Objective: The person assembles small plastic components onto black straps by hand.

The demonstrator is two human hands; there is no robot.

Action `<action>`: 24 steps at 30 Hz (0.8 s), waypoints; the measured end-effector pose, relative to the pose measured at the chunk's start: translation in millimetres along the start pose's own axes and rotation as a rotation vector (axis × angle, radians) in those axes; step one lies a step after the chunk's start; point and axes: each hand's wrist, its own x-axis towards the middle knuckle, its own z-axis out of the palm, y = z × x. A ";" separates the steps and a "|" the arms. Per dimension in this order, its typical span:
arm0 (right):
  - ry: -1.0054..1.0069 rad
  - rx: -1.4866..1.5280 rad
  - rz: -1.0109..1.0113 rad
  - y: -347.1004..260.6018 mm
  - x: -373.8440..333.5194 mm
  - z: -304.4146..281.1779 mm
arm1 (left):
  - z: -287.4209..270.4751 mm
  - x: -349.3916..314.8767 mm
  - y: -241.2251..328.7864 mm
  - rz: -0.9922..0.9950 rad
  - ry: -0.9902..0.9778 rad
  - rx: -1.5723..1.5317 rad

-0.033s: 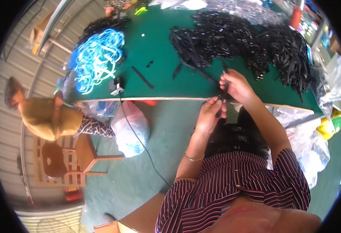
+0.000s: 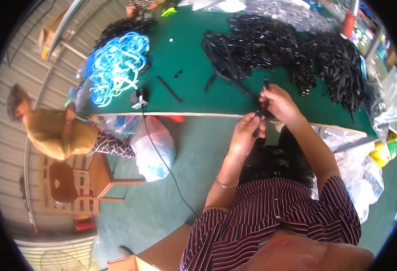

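Both my hands are together just over the near edge of the green table [image 2: 180, 97]. My left hand [image 2: 246, 131] is closed on a black strap [image 2: 256, 130]. Slightly higher and to the right, my right hand [image 2: 277, 101] pinches the same strap, whose upper end sticks out above the fingers. Small details of the strap between the hands are too fine to make out. A large heap of black straps [image 2: 261, 45] lies beyond my hands, and one strap trails from it toward them. More black straps [image 2: 338, 67] are piled at the right.
Left on the table lie a bundle of blue cords [image 2: 119, 65], a small black device [image 2: 138, 98] with a hanging cable, and a loose black strip [image 2: 169, 89]. A person [image 2: 60, 128] is beside a wooden chair [image 2: 103, 176]. Plastic bags [image 2: 155, 149] stand below the table edge.
The view has shifted slightly, so the table things appear a little to the right. My hands keep their hold on the strap, nearly unmoved.
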 end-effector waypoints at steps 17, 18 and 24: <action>-0.238 0.243 0.195 -16.9 -7.7 -8.0 | 9.7 -22.5 -6.1 -0.012 -0.129 0.520; -0.218 0.223 0.191 -18.4 -10.6 -8.5 | 7.9 -23.6 -4.1 -0.042 -0.134 0.559; -0.221 0.107 0.078 -9.9 -8.7 -7.0 | -8.5 -18.4 -13.2 -0.145 -0.166 0.668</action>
